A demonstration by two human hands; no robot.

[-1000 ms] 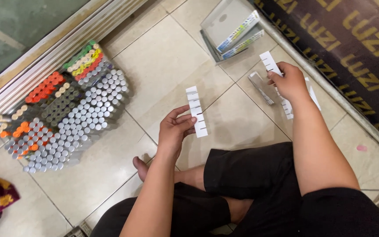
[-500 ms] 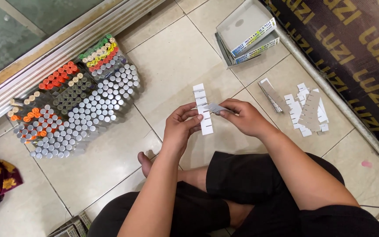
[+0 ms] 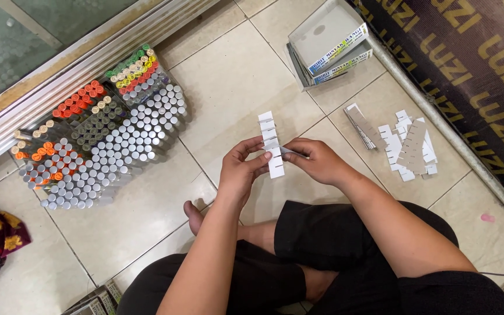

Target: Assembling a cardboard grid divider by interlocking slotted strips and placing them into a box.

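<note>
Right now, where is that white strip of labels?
In the head view, the white label strip stands near the middle, pinched by the left hand with the right hand at its right edge, above the tiled floor.

I hold the white paper label strip (image 3: 270, 146) between my left hand (image 3: 241, 172) and right hand (image 3: 316, 162). Left of it stands the cluster of capped glass vials (image 3: 100, 131); right lie loose white paper labels (image 3: 409, 146); beyond, the cardboard box stack (image 3: 329, 44).

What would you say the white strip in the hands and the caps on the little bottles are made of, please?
The white strip looks like matte paper or thin card: flat, with slits cut along one edge. Most bottle caps look like silvery metal or metallised plastic, with a dull sheen; the orange caps look like plastic.
</note>
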